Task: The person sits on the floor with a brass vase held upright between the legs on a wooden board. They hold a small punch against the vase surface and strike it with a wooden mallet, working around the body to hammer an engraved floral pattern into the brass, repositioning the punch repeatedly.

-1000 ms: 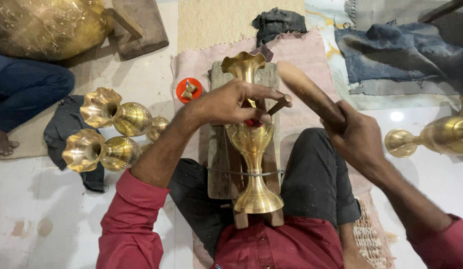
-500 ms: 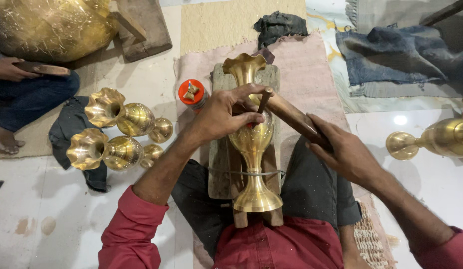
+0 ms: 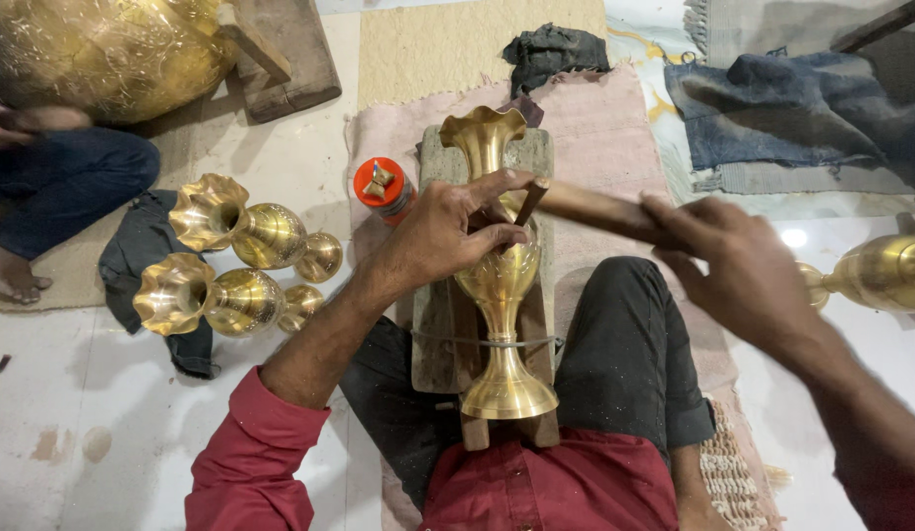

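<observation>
A large engraved brass pot (image 3: pixel 103 49) lies at the upper left, with two finished brass vases (image 3: pixel 236 265) lying on the floor below it. Between the person's legs, a fluted brass vase (image 3: pixel 499 285) lies wired to a wooden block (image 3: pixel 440 334). The left hand (image 3: pixel 448 231) rests on its neck, fingers pinching a small chisel (image 3: pixel 528 202), while the right hand (image 3: pixel 743 265) grips a wooden mallet handle (image 3: pixel 595 211); an orange-capped bottle (image 3: pixel 384 187) stands just beside the block.

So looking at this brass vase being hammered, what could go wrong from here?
The left hand pinches a small tool against the brass vase, so the wooden mallet in the right hand might strike fingers. The vase seems held to the wooden block only by thin wire, so it might shift.
</observation>
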### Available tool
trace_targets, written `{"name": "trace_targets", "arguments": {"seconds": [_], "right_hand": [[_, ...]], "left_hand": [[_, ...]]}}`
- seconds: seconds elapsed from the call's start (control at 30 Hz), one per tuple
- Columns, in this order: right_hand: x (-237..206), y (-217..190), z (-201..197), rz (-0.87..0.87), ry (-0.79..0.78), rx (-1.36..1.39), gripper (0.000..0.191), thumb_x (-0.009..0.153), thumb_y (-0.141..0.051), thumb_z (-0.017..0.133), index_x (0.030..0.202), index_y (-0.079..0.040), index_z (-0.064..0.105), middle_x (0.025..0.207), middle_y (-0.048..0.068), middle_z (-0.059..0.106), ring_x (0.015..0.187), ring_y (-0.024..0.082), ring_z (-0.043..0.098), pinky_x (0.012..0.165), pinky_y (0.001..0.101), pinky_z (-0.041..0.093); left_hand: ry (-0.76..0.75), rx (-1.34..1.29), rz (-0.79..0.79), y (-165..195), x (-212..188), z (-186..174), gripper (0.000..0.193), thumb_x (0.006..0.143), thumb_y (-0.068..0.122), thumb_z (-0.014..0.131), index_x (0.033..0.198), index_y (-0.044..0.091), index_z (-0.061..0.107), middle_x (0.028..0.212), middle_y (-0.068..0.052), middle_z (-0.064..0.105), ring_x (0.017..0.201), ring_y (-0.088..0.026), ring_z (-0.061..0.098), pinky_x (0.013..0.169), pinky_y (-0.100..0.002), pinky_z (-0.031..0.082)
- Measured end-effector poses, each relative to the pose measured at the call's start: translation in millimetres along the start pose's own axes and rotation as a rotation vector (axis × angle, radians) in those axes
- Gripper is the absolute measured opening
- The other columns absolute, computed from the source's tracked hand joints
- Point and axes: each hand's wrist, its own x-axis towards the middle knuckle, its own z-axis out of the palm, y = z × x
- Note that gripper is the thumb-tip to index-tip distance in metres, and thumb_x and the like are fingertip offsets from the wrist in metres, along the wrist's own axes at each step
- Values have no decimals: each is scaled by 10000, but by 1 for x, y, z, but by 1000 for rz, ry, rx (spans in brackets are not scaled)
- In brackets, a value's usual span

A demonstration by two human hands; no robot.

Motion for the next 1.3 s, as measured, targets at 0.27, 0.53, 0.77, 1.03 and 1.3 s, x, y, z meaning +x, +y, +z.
{"name": "trace_targets", "arguments": {"seconds": [0.27,0.53,0.77,1.03,1.3], "right_hand": [[1,16,-8,-33,124,373,407,970,-110,705,1343,-95,544,1102,163,655,979,241,702,787,360,638],[-4,4,-13,-144,214,108,612,907,-13,719,1483,-159,574,1156,153,654,964,234,675,824,392,600],[-7,10,-10,-92,237,471,559,932,-7,701,1463,-118,565,1125,97,590,1013,171,660,869,323,600],[-8,7,-9,-113,301,20,613,874,-12,745,1453,-141,590,1163,194,652,1038,301,632,911,423,524],[-10,13,4,31,243,376,679,944,-39,690,1559,-203,453,1154,107,631,1003,217,643,888,378,581]], "left_hand": [[-72,-45,-40,7,5,-6,564,909,118,730,1451,185,592,944,-62,832,811,-126,816,780,-319,686],[-139,36,-90,3,14,-8,553,898,209,811,1408,160,600,918,-81,810,758,-136,800,748,-330,665],[-150,24,-40,2,18,-9,552,903,170,795,1419,174,598,927,-63,822,780,-120,805,753,-314,675],[-195,-36,-21,3,20,-13,569,898,259,802,1421,195,588,885,-63,818,766,-123,804,704,-319,665],[-250,-52,-1,-6,25,-17,511,931,155,779,1410,164,598,884,-73,818,779,-117,810,708,-305,678]]}}
